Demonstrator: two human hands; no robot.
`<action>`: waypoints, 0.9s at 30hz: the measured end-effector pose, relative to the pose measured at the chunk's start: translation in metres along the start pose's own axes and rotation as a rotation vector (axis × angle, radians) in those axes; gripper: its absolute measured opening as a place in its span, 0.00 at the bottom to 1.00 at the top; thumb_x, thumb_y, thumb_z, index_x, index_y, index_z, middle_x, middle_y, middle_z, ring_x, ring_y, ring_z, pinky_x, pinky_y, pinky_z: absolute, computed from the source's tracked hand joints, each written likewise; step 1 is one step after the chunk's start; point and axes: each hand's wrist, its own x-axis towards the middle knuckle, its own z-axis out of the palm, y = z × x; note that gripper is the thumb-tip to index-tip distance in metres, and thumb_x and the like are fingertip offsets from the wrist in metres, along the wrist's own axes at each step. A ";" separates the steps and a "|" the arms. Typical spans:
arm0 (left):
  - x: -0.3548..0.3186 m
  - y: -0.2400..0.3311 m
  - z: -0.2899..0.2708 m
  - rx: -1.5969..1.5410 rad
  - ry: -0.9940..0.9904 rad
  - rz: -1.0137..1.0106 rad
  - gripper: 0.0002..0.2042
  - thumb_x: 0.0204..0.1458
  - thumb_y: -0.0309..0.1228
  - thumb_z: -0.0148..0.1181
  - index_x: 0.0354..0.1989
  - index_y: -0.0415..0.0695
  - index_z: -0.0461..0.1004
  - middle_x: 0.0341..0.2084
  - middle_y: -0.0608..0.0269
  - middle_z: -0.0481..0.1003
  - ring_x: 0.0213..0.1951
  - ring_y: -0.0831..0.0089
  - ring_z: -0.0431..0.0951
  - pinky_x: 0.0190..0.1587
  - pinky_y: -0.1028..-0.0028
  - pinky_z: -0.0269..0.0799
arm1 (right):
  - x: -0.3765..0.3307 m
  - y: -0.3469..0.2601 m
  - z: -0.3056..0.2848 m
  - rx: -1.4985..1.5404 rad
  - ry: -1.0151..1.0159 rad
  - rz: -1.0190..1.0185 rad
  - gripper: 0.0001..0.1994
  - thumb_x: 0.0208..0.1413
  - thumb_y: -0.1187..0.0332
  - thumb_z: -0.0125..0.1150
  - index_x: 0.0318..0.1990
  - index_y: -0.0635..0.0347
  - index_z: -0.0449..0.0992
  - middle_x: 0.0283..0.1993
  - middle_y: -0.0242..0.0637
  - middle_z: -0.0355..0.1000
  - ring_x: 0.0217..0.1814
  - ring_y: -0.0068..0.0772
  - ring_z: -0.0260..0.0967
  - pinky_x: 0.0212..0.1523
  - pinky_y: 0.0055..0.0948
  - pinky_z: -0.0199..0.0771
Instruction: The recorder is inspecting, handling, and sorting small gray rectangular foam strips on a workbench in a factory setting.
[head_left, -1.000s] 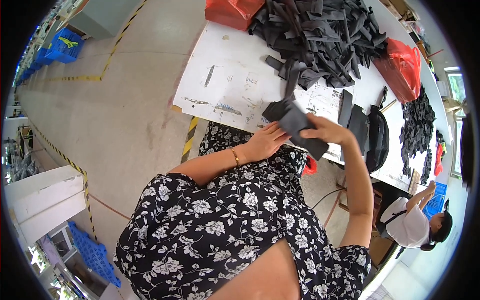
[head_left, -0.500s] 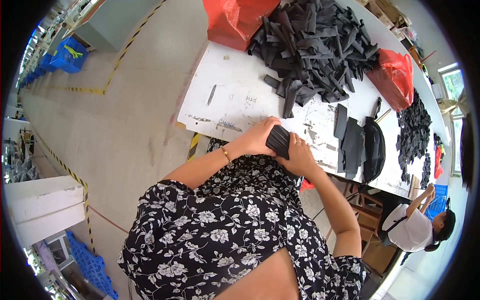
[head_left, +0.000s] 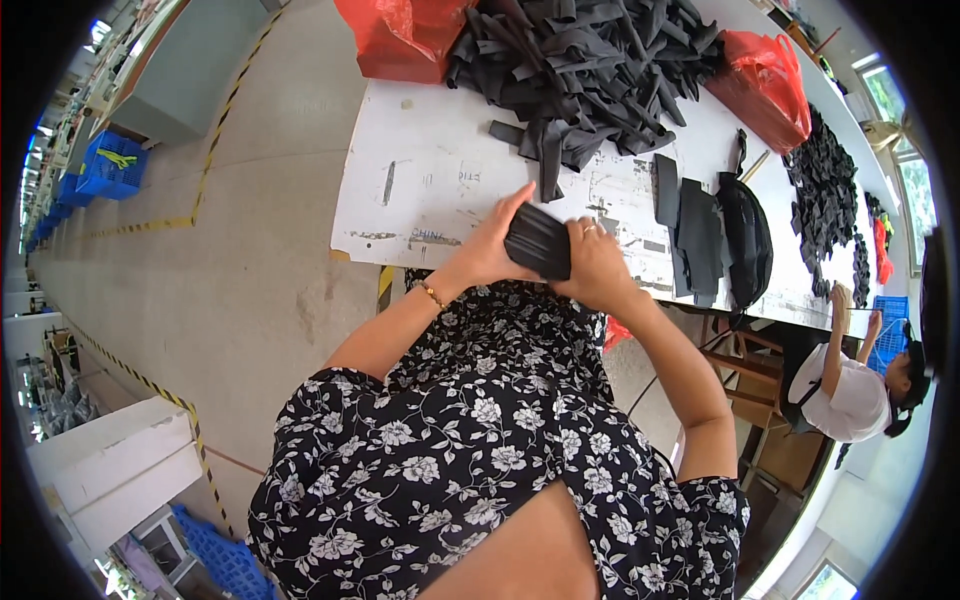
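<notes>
While the left hand (head_left: 488,248) curls around one end of a black bundle (head_left: 537,241), the right hand (head_left: 600,265) clasps the other, so I see the bundle pressed between the two, ridged layers showing on its face. From my remote view it sits near the centre of the frame, over the near edge of the white table (head_left: 430,130); whether it touches the tabletop I cannot tell. At top centre I see a loose heap of black strips (head_left: 580,70), flanked by a red bag (head_left: 405,40) and a second red bag (head_left: 765,95). Right of centre, flat black pieces (head_left: 697,240) lie just beside a curved black item (head_left: 746,240). A co-worker (head_left: 845,392) appears at lower right.
</notes>
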 end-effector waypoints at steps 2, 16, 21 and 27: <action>0.006 0.014 -0.005 0.095 0.241 0.255 0.57 0.25 0.31 0.80 0.69 0.45 0.47 0.60 0.50 0.61 0.62 0.51 0.59 0.65 0.60 0.57 | -0.003 -0.014 -0.030 -0.170 0.187 -0.085 0.39 0.34 0.62 0.73 0.54 0.69 0.59 0.49 0.49 0.63 0.52 0.49 0.62 0.54 0.42 0.61; -0.003 -0.044 -0.021 0.349 0.169 0.126 0.59 0.23 0.36 0.80 0.67 0.41 0.46 0.58 0.48 0.60 0.60 0.49 0.59 0.65 0.57 0.54 | 0.036 -0.025 -0.031 -0.149 0.273 -0.235 0.54 0.44 0.36 0.60 0.67 0.73 0.48 0.70 0.57 0.48 0.73 0.56 0.43 0.69 0.54 0.41; -0.002 -0.041 -0.019 0.244 0.160 0.133 0.58 0.25 0.38 0.79 0.67 0.39 0.46 0.60 0.48 0.58 0.63 0.49 0.57 0.66 0.57 0.51 | 0.076 -0.052 0.023 -0.203 0.475 -0.138 0.43 0.59 0.39 0.42 0.68 0.70 0.48 0.72 0.53 0.47 0.75 0.53 0.40 0.71 0.53 0.36; -0.005 -0.058 -0.023 0.360 0.106 0.061 0.62 0.23 0.43 0.80 0.68 0.39 0.43 0.66 0.48 0.52 0.66 0.49 0.52 0.70 0.55 0.43 | 0.097 -0.040 0.019 -0.078 0.515 -0.132 0.41 0.60 0.40 0.41 0.68 0.67 0.50 0.70 0.52 0.52 0.74 0.51 0.44 0.71 0.55 0.37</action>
